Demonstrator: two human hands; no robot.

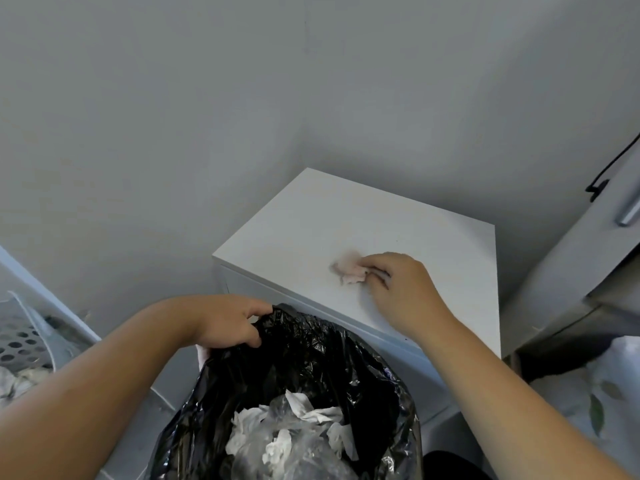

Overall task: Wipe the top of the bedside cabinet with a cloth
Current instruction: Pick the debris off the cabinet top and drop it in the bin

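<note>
Grey walls [173, 133] meet in a corner behind a white bedside cabinet [311, 216], whose flat top is bare over most of its width, with open surface toward the back and left edges. At far left a perforated white basket [20, 341] sits low against the wall. The left hand [231, 322] reaches forward with the forearm angled up from the lower left; its grip is clenched on the rim of a black bin bag [311, 358], held open just in front of the cabinet's front edge. Crumpled white paper [287, 438] lies inside the bag. Right of that, the right hand [401, 289] rests palm down on the cabinet top near its front edge, wrist bent, fingers pinched around a small pinkish cloth [349, 271] that is pressed against the surface; the cloth is blurred at its left end. Further right stands a grey unit [588, 254] with a metal handle [628, 211] and a black cable [609, 168], close beside the cabinet's right edge.
</note>
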